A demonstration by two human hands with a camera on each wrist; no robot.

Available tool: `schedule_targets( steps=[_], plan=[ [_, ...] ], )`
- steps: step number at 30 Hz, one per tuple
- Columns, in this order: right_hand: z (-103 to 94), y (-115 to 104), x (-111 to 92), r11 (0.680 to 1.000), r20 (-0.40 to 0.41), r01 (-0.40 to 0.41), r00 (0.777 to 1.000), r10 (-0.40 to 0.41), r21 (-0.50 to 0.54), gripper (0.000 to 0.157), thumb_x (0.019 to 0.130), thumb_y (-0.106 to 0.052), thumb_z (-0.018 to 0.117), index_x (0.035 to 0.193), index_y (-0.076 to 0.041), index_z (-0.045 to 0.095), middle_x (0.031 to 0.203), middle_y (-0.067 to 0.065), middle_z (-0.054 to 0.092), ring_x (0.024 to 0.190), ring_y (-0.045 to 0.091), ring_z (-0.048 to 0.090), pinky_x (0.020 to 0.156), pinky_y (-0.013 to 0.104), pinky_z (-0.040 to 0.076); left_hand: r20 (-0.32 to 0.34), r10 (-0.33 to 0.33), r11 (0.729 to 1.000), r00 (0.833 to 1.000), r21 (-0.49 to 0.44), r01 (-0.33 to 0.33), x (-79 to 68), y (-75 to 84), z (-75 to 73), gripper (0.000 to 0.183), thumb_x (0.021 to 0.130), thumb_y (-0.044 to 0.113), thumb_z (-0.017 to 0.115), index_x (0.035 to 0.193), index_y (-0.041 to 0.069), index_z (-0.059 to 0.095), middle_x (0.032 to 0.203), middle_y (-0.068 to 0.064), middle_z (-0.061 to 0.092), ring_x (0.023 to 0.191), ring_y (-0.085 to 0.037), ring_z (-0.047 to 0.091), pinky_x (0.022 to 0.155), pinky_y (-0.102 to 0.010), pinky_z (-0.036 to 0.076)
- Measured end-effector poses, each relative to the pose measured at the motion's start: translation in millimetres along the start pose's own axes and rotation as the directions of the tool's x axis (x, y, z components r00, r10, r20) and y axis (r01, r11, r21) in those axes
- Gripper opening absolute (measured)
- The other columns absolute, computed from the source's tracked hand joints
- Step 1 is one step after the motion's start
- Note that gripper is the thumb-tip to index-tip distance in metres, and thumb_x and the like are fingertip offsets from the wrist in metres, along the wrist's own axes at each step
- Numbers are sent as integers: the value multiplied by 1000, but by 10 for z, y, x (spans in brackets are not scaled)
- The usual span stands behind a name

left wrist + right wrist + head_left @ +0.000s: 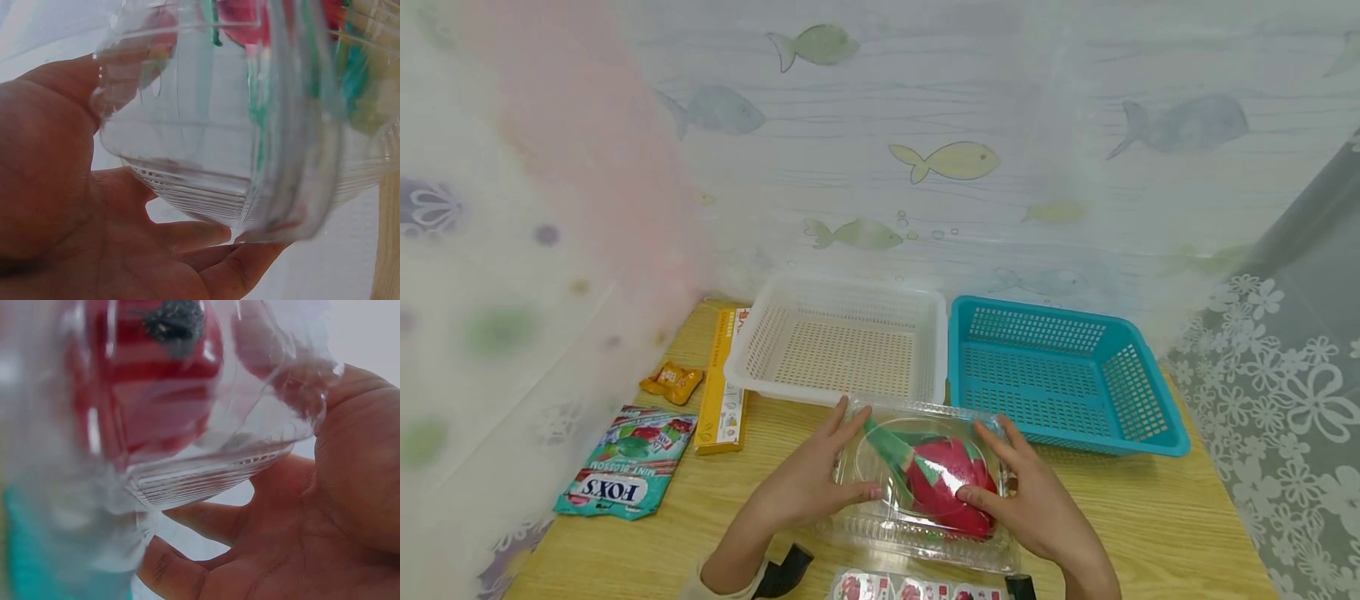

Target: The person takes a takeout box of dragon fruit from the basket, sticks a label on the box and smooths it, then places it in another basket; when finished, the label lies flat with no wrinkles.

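Note:
A clear plastic clamshell box (917, 546) is held between both hands, its lid down over a red dragon fruit (951, 479) with green leaf tips. My left hand (808, 483) grips the box's left side, thumb on the lid and fingers along the far edge. On the opposite side my right hand (1037, 504) grips it the same way, thumb over the fruit. In the left wrist view, fingers curve around the ribbed wall of the box (187, 140). The right wrist view shows the fruit's dark end (176, 328) through the plastic.
Behind the box stand a white basket (835, 398) and a blue basket (1150, 446), side by side. At left lie a yellow carton (718, 375), a small orange packet (673, 382) and a green FOX'S candy bag (625, 462). Fruit-printed labels (912, 587) lie at the near edge.

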State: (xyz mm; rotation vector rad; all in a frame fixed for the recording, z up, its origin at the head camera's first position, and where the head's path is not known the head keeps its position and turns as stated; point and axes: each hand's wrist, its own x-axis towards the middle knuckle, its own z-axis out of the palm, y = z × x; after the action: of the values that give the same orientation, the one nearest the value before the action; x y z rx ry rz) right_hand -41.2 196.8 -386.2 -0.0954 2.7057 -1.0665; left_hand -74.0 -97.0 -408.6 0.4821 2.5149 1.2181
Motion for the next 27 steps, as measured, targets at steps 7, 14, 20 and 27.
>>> schedule_targets(
  steps=[7,14,20,27],
  plan=[
    [23,26,-1,1000,2,-18,1000,18,0,85,85,-42,82,157,-22,42,169,22,17,108,33,67,79,38,55,1,7,1000,1000,10,-7,-9,-21,34,98,84,43,83,162,19,29,171,-21,6,149,-54,28,111,-69,37],
    [45,50,-7,1000,-2,-25,1000,25,5,85,85,-43,82,157,-23,42,170,21,17,112,35,67,81,40,54,-3,12,1000,1000,8,-12,-13,-19,52,97,85,43,82,162,18,29,171,-22,9,147,-55,30,110,-69,38],
    [66,75,-5,999,-4,-32,999,32,7,85,84,-42,82,157,-23,43,169,22,17,111,34,67,81,40,55,4,6,1000,1000,10,-6,-2,-40,76,97,85,43,83,162,18,29,171,-21,8,149,-54,28,111,-69,37],
    [83,99,4,1000,-6,-28,1000,28,-4,84,84,-43,82,156,-21,44,169,23,19,105,29,67,79,39,54,10,2,1000,1000,7,-2,8,-59,93,97,85,41,83,162,18,29,170,-22,8,147,-56,29,109,-70,39]
  ],
)
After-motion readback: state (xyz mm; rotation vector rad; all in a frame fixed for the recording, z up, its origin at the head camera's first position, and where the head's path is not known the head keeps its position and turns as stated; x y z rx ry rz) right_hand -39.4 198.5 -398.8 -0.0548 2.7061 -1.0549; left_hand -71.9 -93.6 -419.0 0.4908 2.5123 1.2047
